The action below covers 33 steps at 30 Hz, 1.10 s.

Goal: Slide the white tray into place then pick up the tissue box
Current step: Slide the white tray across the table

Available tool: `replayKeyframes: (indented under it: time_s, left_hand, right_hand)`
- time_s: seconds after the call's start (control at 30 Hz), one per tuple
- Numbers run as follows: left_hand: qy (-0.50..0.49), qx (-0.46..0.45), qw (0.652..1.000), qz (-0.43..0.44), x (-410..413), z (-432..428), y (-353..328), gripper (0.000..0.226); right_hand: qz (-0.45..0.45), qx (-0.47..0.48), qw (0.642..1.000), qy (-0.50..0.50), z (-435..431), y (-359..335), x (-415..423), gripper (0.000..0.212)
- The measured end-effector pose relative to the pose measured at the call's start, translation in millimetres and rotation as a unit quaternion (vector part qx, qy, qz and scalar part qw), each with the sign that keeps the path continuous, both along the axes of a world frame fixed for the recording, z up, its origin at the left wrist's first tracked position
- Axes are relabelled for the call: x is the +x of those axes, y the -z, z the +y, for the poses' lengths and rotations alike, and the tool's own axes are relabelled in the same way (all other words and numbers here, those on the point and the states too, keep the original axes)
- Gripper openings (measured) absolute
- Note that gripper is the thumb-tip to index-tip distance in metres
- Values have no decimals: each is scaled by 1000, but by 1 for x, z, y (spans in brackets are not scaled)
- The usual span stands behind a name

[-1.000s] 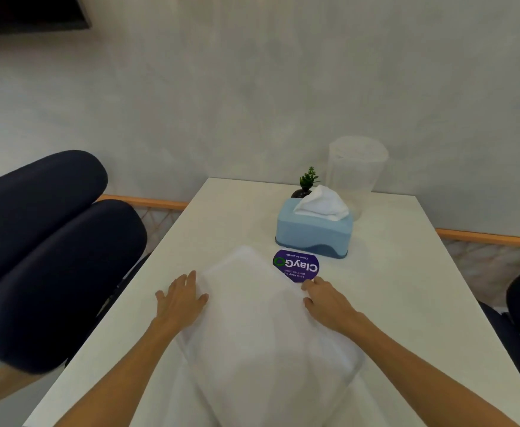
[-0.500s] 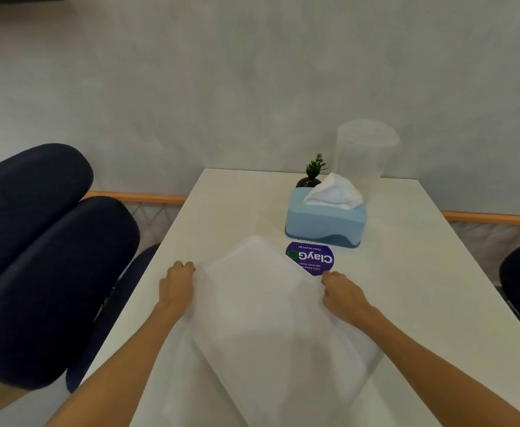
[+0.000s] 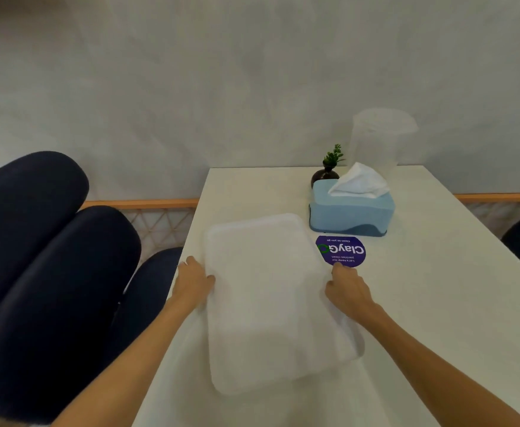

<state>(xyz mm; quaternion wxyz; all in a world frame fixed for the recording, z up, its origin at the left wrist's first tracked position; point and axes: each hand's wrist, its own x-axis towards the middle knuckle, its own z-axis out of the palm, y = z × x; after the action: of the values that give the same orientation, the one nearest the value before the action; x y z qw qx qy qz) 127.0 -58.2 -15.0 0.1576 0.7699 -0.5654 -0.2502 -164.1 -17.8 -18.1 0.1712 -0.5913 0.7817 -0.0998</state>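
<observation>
Hands hold a white tray (image 3: pixel 268 300) on a white tabletop (image 3: pixel 437 318), seen from the head camera. The left hand (image 3: pixel 192 282) grips the tray's left side close to the left edge of the tabletop, fingers curled around the rim. The right hand (image 3: pixel 346 291) grips the tray's right side, fingers bent on the rim. The tray lies flat, with its long side running from the near edge toward the far edge, on the left half of the tabletop. A round purple sticker (image 3: pixel 341 251) sits on the tabletop just beside the tray's far right corner, and the right hand's fingertips almost reach it. The blue tissue box (image 3: pixel 351 212) stands behind the sticker, near the far edge, with a white tissue (image 3: pixel 360 181) poking up out of its top. No hand touches the box. A small plant (image 3: pixel 328 167) in a dark pot and a clear plastic jug (image 3: pixel 375 140) stand right behind the box. Dark blue chairs (image 3: pixel 46 272) stand past the left edge.
</observation>
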Motion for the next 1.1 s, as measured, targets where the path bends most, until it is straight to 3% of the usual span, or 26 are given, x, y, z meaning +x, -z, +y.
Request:
replayKeyframes:
  time_s: [0.13, 0.3, 0.5, 0.73, 1.1]
  left_hand:
    - [60, 15, 998, 19, 11, 7, 3, 23]
    - [65, 9, 997, 27, 28, 0, -1, 8]
    - [57, -36, 997, 38, 49, -21, -8, 23]
    - [35, -48, 997, 39, 63, -28, -4, 40]
    - [44, -23, 999, 23, 68, -16, -3, 26]
  right_hand:
    - [-15, 5, 1000, 14, 0, 3, 15, 32]
    - [-50, 28, 998, 30, -2, 3, 25, 24]
    - [-103, 34, 994, 31, -3, 0, 45, 12]
    - [-125, 48, 991, 29, -8, -7, 60, 22]
    - [-93, 77, 992, 21, -7, 1, 63, 28]
